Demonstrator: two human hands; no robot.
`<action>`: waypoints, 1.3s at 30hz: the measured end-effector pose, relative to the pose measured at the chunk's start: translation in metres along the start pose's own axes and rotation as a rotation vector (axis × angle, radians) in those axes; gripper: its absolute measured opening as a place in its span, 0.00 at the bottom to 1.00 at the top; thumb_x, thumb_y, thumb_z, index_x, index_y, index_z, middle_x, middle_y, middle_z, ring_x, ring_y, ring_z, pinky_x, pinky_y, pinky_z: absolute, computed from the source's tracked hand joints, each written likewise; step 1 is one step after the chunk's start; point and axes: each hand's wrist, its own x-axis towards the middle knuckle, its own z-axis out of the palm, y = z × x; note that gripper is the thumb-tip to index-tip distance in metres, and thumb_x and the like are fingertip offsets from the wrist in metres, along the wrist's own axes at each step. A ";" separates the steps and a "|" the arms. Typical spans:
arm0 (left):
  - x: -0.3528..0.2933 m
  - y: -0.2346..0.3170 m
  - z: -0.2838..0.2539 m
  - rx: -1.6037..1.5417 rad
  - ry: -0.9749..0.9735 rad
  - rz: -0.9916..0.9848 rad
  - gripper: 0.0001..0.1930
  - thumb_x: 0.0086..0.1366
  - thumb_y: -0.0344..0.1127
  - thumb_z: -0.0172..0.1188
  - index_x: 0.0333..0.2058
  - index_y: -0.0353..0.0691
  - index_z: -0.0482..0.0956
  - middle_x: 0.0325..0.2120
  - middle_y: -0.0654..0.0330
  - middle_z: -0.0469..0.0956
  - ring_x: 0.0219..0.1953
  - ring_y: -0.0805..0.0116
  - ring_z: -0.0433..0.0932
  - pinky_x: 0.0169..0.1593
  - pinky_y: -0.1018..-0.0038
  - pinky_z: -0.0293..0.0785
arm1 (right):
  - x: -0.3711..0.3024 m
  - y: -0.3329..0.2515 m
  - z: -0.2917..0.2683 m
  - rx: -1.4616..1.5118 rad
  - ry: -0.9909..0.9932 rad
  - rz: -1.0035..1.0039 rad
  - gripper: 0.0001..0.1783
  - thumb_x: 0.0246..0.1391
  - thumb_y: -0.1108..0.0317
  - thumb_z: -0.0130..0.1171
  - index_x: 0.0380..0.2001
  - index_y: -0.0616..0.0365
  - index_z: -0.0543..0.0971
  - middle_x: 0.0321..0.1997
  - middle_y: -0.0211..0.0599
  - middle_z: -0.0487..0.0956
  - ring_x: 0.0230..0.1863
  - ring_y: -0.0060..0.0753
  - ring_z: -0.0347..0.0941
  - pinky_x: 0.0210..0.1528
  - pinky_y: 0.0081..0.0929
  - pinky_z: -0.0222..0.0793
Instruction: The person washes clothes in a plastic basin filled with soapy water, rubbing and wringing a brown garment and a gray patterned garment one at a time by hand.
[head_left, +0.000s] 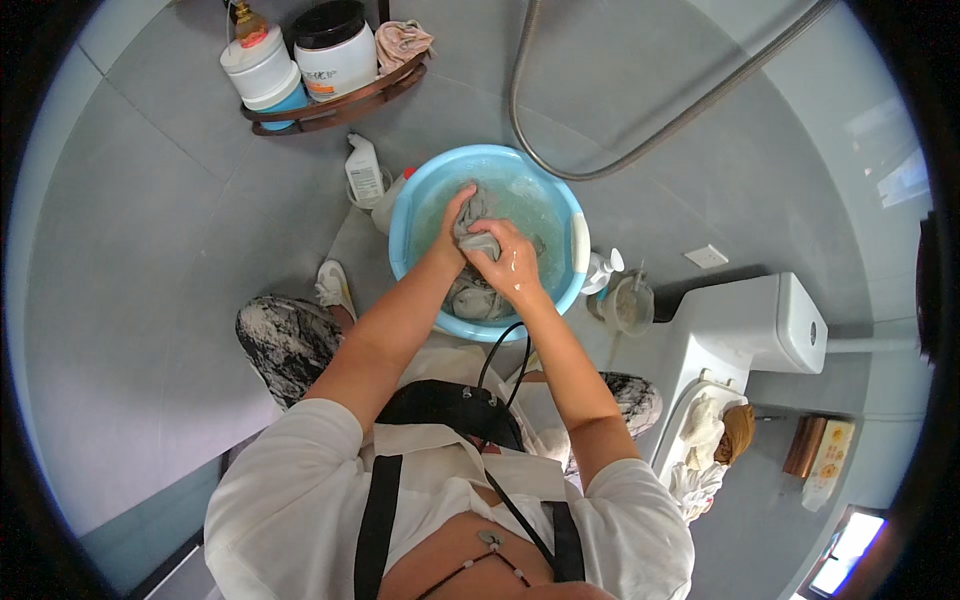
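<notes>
A wet grey cloth [476, 240] is bunched between both of my hands over a light blue basin [400, 235]. My left hand [455, 222] grips the cloth's left side, with the fingers partly hidden by it. From the right, my right hand [512, 262] wraps its fingers and thumb round the same cloth, and white suds cling to its back. Cloudy, soapy water [530, 200] fills the basin under the hands. More grey fabric [475, 300] lies in the near part of the basin, below my wrists.
Left of the basin stands a white bottle [364, 168]. A pump bottle [600, 270] and a clear container [630, 305] are at its right. A metal shower hose [640, 150] loops past the far rim. Clothes [702, 435] lie on the white toilet [740, 325]. A corner shelf [340, 108] holds tubs.
</notes>
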 end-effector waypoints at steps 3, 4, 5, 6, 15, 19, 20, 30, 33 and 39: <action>0.013 -0.008 -0.013 -0.033 0.118 -0.135 0.17 0.58 0.47 0.45 0.39 0.42 0.69 0.37 0.57 0.70 0.41 0.64 0.69 0.47 0.67 0.66 | 0.002 0.013 0.019 -0.096 0.124 0.121 0.12 0.41 0.60 0.55 0.28 0.55 0.74 0.25 0.47 0.74 0.32 0.53 0.71 0.33 0.40 0.66; 0.017 -0.013 -0.017 -0.056 0.117 -0.164 0.17 0.58 0.47 0.45 0.39 0.41 0.69 0.36 0.57 0.71 0.41 0.64 0.69 0.47 0.67 0.66 | 0.004 0.016 0.022 -0.140 0.158 0.176 0.12 0.42 0.59 0.54 0.28 0.56 0.74 0.24 0.49 0.74 0.30 0.54 0.71 0.31 0.42 0.66; 0.020 -0.018 -0.020 -0.079 0.116 -0.192 0.17 0.58 0.46 0.46 0.39 0.41 0.69 0.36 0.57 0.71 0.41 0.64 0.69 0.47 0.67 0.66 | 0.008 0.019 0.024 -0.180 0.180 0.176 0.13 0.43 0.58 0.53 0.27 0.57 0.74 0.24 0.50 0.74 0.29 0.55 0.71 0.31 0.43 0.65; 0.023 -0.022 -0.024 -0.159 0.171 -0.233 0.17 0.58 0.46 0.47 0.39 0.41 0.69 0.35 0.57 0.72 0.40 0.63 0.70 0.46 0.67 0.66 | 0.013 0.022 0.027 -0.220 0.202 0.176 0.14 0.44 0.57 0.51 0.26 0.57 0.73 0.24 0.52 0.74 0.28 0.56 0.71 0.30 0.44 0.65; 0.024 -0.027 -0.021 -0.023 0.411 -0.301 0.19 0.55 0.46 0.51 0.41 0.41 0.69 0.38 0.58 0.72 0.40 0.60 0.72 0.46 0.63 0.67 | 0.024 0.093 0.021 -0.262 0.226 0.446 0.22 0.51 0.54 0.43 0.29 0.65 0.74 0.25 0.59 0.73 0.30 0.62 0.68 0.34 0.46 0.62; 0.029 0.007 -0.041 0.035 0.538 -0.197 0.22 0.54 0.46 0.53 0.45 0.42 0.65 0.45 0.58 0.66 0.48 0.60 0.66 0.49 0.61 0.64 | 0.024 0.143 0.017 -0.027 0.310 0.668 0.21 0.51 0.56 0.44 0.35 0.65 0.73 0.31 0.59 0.73 0.37 0.59 0.68 0.41 0.45 0.61; 0.031 0.006 -0.052 0.057 0.561 -0.167 0.22 0.54 0.46 0.53 0.46 0.42 0.64 0.47 0.58 0.64 0.50 0.60 0.64 0.49 0.60 0.64 | 0.022 0.149 0.021 -0.017 0.394 0.635 0.20 0.51 0.57 0.45 0.38 0.64 0.72 0.33 0.58 0.73 0.40 0.58 0.67 0.42 0.44 0.60; 0.004 -0.056 -0.076 0.083 0.605 -0.407 0.12 0.57 0.37 0.46 0.40 0.41 0.65 0.36 0.56 0.67 0.38 0.60 0.67 0.42 0.63 0.67 | 0.011 0.110 0.025 -0.503 -0.353 0.758 0.34 0.40 0.64 0.58 0.52 0.58 0.59 0.54 0.53 0.58 0.53 0.54 0.58 0.51 0.38 0.59; -0.009 -0.065 -0.042 0.071 0.806 -0.384 0.10 0.56 0.32 0.45 0.37 0.38 0.67 0.35 0.54 0.69 0.37 0.58 0.69 0.41 0.62 0.68 | 0.029 0.116 0.027 -0.614 -0.325 0.904 0.35 0.39 0.67 0.57 0.53 0.58 0.58 0.53 0.52 0.59 0.51 0.54 0.61 0.49 0.39 0.61; -0.005 -0.095 -0.084 -0.101 0.813 -0.331 0.15 0.57 0.37 0.46 0.41 0.35 0.65 0.35 0.54 0.68 0.36 0.61 0.68 0.38 0.64 0.67 | 0.017 0.096 0.046 -0.293 0.284 0.671 0.35 0.42 0.70 0.53 0.56 0.51 0.55 0.50 0.53 0.62 0.46 0.55 0.66 0.47 0.41 0.63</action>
